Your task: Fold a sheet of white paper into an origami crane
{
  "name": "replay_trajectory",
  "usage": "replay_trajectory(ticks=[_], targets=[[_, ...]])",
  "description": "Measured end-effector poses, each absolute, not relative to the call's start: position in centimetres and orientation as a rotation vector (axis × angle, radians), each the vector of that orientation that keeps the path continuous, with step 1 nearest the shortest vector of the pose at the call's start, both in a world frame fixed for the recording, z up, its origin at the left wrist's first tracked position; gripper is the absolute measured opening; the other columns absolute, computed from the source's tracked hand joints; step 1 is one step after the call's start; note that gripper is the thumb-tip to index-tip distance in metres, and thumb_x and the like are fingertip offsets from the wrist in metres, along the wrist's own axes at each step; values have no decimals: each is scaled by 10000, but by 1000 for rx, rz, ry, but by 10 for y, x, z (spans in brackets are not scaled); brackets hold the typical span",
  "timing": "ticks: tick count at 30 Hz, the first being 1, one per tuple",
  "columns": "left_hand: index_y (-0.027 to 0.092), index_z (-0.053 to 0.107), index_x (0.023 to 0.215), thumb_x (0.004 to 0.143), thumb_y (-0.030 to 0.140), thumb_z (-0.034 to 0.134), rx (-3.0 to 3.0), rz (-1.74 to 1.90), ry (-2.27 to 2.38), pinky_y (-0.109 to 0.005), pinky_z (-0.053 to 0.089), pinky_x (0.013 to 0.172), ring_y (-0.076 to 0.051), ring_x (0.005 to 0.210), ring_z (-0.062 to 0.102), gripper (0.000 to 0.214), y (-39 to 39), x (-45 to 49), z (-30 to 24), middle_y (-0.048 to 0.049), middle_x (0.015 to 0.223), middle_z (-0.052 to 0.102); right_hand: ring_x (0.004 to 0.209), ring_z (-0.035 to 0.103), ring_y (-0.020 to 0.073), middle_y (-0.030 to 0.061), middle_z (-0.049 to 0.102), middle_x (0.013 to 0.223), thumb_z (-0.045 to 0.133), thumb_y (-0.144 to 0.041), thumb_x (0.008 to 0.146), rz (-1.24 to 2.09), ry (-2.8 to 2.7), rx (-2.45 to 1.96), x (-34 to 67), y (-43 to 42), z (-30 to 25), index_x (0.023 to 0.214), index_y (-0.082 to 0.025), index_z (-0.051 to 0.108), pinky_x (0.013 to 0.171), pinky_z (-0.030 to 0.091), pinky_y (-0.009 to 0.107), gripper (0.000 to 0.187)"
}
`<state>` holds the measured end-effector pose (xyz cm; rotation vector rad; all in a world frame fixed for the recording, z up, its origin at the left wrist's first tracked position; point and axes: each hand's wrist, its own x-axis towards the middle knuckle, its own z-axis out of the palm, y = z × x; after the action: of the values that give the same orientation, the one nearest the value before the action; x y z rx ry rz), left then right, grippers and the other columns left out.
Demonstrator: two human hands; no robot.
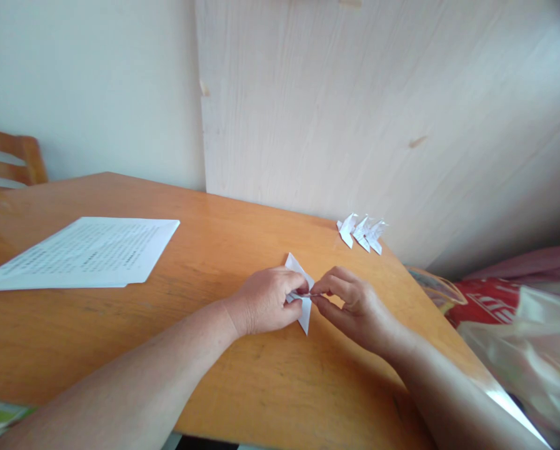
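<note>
Well inside table edge [270, 210], left hand [268, 301], right hand [355, 307] pinch folded paper [305, 314]

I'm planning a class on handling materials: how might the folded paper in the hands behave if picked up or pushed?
The folded paper is probably light, as the right hand pinches it with thumb and fingertip. Its thin, pointed ends would likely bend if squeezed. Pushed, it would probably slide rather than roll, given its angular shape.

No legible txt, paper stack [160, 244] w/ tiny printed lines [92, 250], red item [477, 290] w/ blurred white ltrs [498, 312]
</note>
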<state>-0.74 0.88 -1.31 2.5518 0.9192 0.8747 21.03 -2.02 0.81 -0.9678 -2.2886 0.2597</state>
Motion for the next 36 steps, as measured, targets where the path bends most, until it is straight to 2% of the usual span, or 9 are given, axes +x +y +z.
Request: replay_trajectory(ticks=[2, 6, 12, 15, 18, 21, 26, 32, 36], targets=[[216, 637, 944, 808, 75, 568, 2487, 882, 1013, -299, 504, 747, -179, 851, 663, 208, 12, -10, -11, -10, 925, 710, 813, 614, 159, 35, 631, 908, 602, -168, 917, 237, -2328, -975, 210, -21, 9, 952, -225, 677, 708, 488, 300, 100], [210, 631, 980, 890, 92, 479, 2442, 946, 1161, -325, 511, 775, -192, 890, 660, 212, 23, -17, -13, -30, 939, 700, 827, 610, 178, 50, 632, 918, 584, -170, 916, 196, -2447, -982, 210, -24, 11, 950, -225, 686, 721, 492, 317, 121], [224, 663, 1165, 902, 77, 479, 2566, 895, 1041, -377, 497, 927, -212, 1033, 654, 353, 33, -19, -24, -51, 1098, 721, 857, 609, 186, 51, 633, 934, 586, -163, 913, 198, -2526, -921, 210, -27, 13, 951, -238, 690, 732, 495, 315, 133], [222, 643, 1228, 900, 79, 496, 2564, 850, 1015, -367, 499, 936, -212, 1062, 652, 387, 33, -19, -27, -56, 1160, 713, 857, 608, 183, 48, 635, 941, 602, -191, 916, 228, -2533, -903, 210, -29, 15, 949, -237, 690, 727, 493, 313, 104], [229, 661, 1199, 914, 112, 517, 2584, 802, 1037, -370, 499, 926, -217, 1046, 663, 341, 33, -19, -26, -50, 1147, 720, 876, 621, 185, 45, 651, 976, 651, -257, 904, 332, -2517, -875, 209, -31, 16, 979, -235, 685, 753, 504, 320, 86], [216, 691, 1143, 954, 194, 519, 2619, 755, 1038, -367, 499, 907, -220, 1026, 666, 256, 32, -19, -26, -56, 1109, 731, 834, 634, 168, 45, 659, 970, 627, -293, 933, 436, -2395, -904, 209, -30, 14, 1020, -227, 680, 747, 515, 312, 122], [220, 716, 1112, 977, 249, 513, 2667, 698, 1049, -364, 485, 898, -218, 1027, 662, 246, 32, -19, -26, -46, 1095, 741, 759, 624, 162, 42, 663, 865, 554, -257, 967, 297, -2082, -1112, 214, -13, 1, 961, -213, 698, 646, 486, 288, 151], [247, 726, 1086, 987, 260, 495, 2719, 674, 1012, -393, 460, 938, -220, 1097, 645, 252, 31, -19, -24, -30, 1197, 715, 934, 648, 220, 71, 711, 992, 563, -205, 954, 220, -2253, -1094, 220, 2, -14, 1079, -233, 724, 825, 512, 374, 206], [236, 709, 1086, 955, 240, 538, 2694, 689, 1012, -369, 476, 924, -216, 1062, 649, 216, 30, -18, -23, -38, 1126, 720, 935, 633, 217, 57, 718, 988, 542, -225, 981, 212, -2398, -1026, 215, 1, -19, 1112, -272, 730, 858, 507, 393, 233]])
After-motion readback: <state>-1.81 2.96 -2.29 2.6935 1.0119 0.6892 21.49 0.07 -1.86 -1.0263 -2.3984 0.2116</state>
